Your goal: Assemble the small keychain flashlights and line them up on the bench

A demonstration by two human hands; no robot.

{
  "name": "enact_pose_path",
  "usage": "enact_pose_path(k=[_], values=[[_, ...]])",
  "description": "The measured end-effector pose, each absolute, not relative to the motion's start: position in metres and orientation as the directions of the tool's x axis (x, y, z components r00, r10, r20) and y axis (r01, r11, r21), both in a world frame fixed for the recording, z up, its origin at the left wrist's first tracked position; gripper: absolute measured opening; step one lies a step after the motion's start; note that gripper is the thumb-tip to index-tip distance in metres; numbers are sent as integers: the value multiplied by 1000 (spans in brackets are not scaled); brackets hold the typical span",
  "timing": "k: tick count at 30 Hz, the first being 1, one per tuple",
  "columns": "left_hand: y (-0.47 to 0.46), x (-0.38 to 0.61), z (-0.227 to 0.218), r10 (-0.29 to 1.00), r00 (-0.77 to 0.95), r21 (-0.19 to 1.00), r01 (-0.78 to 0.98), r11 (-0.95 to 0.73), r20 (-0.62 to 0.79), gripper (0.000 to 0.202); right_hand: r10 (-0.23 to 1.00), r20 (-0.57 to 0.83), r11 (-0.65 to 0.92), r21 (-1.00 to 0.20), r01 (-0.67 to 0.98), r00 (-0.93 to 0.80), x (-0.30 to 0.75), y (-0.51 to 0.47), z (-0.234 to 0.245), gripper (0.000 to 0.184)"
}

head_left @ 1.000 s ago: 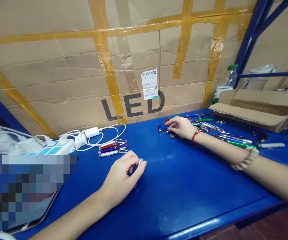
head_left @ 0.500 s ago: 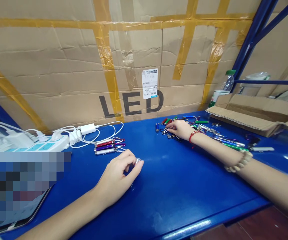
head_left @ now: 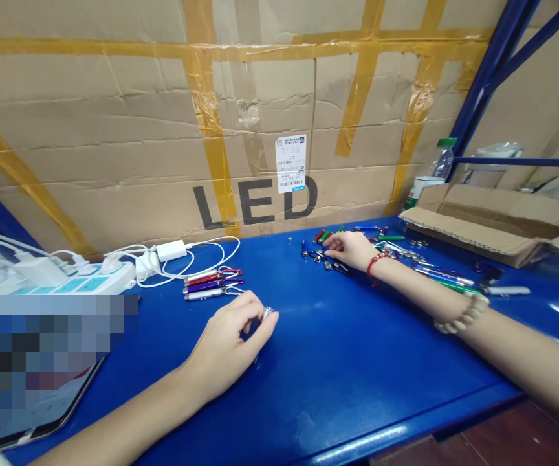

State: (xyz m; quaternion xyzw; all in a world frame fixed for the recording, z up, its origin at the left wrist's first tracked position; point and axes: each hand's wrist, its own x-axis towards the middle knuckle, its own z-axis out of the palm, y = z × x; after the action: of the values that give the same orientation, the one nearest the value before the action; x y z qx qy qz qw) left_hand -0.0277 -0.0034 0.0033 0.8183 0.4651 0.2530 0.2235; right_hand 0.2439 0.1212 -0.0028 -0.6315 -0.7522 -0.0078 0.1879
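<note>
My left hand (head_left: 231, 343) rests on the blue table (head_left: 347, 362) with its fingers pinched round a small silver cap-like part (head_left: 268, 314). Just behind it lie three small keychain torches (head_left: 209, 285), red, purple and silver, side by side. My right hand (head_left: 352, 249) reaches far across the table, fingers curled down into a scatter of small coloured torches and loose parts (head_left: 405, 259); what the fingertips grip is too small to make out. A red cord is on that wrist and a bead bracelet (head_left: 461, 314) further up the forearm.
A large taped cardboard box marked LED (head_left: 260, 129) forms the back wall. A white power strip with chargers and cables (head_left: 90, 272) lies at left, a tablet (head_left: 32, 414) near the front left. An open cardboard box (head_left: 497, 223) and a bottle (head_left: 435, 171) stand at right.
The view has shifted slightly. My right hand has drawn a little nearer the pile's left edge. My left hand keeps its pinch on the silver part in the same spot.
</note>
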Motion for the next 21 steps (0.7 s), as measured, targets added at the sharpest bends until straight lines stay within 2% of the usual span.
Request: enact_pose_path(k=[10,15,21], values=[[-5,-28,3,870,438,583,654,-482,228,36,952,296,137,-185,973,-77,247,120,-1,20],[-6,-29,3,871,431,586,652,-482,236,37,951,302,134,-218,967,-64,247,120,-1,17],[-5,-27,3,861,436,559,659,-503,261,38,938,336,184,-274,944,-85,248,121,-4,25]])
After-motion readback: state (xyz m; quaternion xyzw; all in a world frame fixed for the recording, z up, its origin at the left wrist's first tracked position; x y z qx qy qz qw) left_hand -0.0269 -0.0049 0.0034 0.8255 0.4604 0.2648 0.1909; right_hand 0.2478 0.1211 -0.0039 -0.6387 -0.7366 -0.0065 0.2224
